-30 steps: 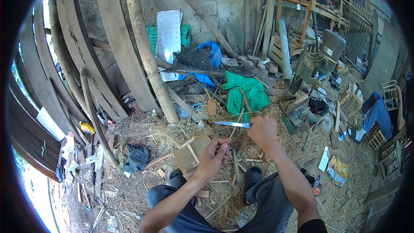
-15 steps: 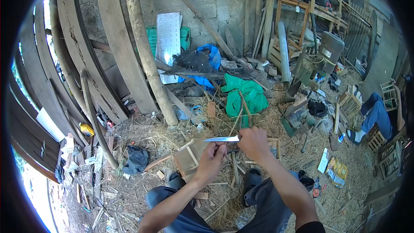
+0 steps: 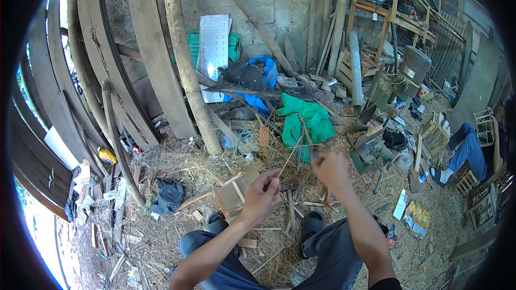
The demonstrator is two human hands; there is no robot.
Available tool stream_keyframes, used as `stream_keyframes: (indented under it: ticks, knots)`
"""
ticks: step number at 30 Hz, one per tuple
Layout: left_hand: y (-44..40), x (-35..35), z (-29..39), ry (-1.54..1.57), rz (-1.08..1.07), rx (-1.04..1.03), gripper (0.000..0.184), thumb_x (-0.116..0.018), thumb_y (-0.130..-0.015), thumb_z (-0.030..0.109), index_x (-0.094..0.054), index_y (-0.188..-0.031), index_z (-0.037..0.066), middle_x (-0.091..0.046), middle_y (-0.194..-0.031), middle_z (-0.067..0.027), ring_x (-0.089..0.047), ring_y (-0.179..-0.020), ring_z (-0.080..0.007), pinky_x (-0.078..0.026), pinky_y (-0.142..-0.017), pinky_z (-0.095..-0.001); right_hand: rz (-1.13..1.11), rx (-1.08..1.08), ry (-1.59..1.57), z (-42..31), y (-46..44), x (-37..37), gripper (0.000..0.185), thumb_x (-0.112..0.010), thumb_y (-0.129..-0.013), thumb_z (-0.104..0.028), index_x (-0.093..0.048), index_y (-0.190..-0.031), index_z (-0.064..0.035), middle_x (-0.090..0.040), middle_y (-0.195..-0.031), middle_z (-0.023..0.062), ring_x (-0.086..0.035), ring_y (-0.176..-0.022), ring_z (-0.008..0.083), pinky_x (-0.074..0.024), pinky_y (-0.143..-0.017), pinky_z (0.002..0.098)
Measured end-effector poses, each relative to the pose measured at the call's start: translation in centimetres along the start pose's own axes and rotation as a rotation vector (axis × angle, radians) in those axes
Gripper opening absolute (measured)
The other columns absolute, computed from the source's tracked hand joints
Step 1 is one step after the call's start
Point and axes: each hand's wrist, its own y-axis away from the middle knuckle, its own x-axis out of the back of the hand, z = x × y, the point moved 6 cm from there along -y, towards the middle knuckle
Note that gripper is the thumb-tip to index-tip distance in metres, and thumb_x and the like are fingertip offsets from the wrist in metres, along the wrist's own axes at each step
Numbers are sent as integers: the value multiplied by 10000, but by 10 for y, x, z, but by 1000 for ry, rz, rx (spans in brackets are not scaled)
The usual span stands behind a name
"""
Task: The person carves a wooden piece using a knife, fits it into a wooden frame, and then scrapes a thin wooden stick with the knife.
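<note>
My left hand (image 3: 261,193) is closed on a thin stick (image 3: 291,157), which slants up and right from the fingertips. To the right of it, my right hand (image 3: 331,169) is closed round the handle end of a knife (image 3: 316,159). The blade is blurred and barely shows, beside the stick's upper part and apart from my left hand. Beyond both hands lies a green plastic bag (image 3: 306,123). Below them a wooden box (image 3: 236,196) rests on the ground between my feet and the bag.
Boards (image 3: 156,48) and a pole (image 3: 185,59) lean at the left. A machine (image 3: 414,67) stands at the right, near a seated person's legs (image 3: 466,150). A black bag (image 3: 168,195) and a yellow packet (image 3: 417,218) lie on the straw-strewn ground.
The knife first moved left and down along the stick toward my left hand. My right hand has since moved back right and up, and the blade has turned from lying sideways.
</note>
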Motion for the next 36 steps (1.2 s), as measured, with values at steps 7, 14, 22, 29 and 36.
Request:
stream_keyframes:
  ticks: [7,14,22,29,36]
  knots:
    - [0,-10,-5,56,-14,33,159,-520,-965,166,-578,-1011,25,-506,-790,32,-402,-651,-38,-335,-580,-200,-92,320,47,-55,18,-23,124,-629,-726,-191,-679,-673,-91,-621,-600,170,-629,-575,355,-503,-570,443]
    - [-4,-13,-2,237,-47,85,160,-506,-971,166,-574,-1051,46,-495,-783,28,-363,-618,-48,-313,-570,-188,-88,232,56,-50,8,-21,143,-605,-744,-190,-694,-697,-88,-638,-641,176,-647,-620,344,-509,-592,439]
    - [11,-6,13,193,-29,97,179,-489,-969,117,-554,-1116,38,-535,-833,12,-432,-683,-51,-356,-606,-200,-22,-317,298,65,-28,-6,234,-627,-777,-261,-711,-818,-46,-667,-773,208,-667,-750,354,-538,-698,431]
    - [-24,24,2,351,150,74,120,-499,-951,70,-529,-1061,37,-584,-946,-49,-571,-861,-132,-489,-802,-273,-406,-230,-796,-13,7,-43,320,-661,-838,-308,-693,-947,-9,-688,-772,95,-634,-709,184,-475,-694,298]
    - [-31,34,-8,229,242,-41,117,-560,-924,99,-554,-1025,41,-589,-943,-61,-585,-879,-144,-492,-804,-293,-410,22,-924,-62,24,-54,249,-674,-850,-208,-683,-957,17,-688,-814,65,-601,-765,103,-467,-695,290]
